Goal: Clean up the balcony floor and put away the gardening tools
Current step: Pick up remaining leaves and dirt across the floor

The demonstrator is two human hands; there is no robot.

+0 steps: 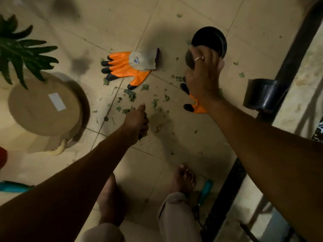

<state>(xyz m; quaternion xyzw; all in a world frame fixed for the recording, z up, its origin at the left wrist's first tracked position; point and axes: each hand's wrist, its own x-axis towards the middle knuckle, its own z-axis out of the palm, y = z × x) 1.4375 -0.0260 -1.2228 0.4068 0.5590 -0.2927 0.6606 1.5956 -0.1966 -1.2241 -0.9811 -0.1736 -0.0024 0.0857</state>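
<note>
Green leaf scraps (pixel 130 95) lie scattered over the beige floor tiles (pixel 183 140). My left hand (pixel 136 123) hovers low over them, its fingers curled around a small bunch of dark leaf bits. My right hand (pixel 203 74) reaches forward and grips the near side of a small black pot (pixel 208 38) that is tipped on the floor. One orange gardening glove (pixel 125 67) lies flat between the hands' reach. A second orange glove (pixel 194 104) is partly hidden under my right wrist. A teal-handled hand tool (pixel 205 190) lies beside my right foot.
A large beige planter (pixel 43 109) with a spiky green plant (pixel 19 49) stands at the left. A black railing (pixel 293 55) with a hanging black pot (pixel 264 95) runs along the right. Another teal object (pixel 14 186) lies at the left edge. My bare feet are at the bottom.
</note>
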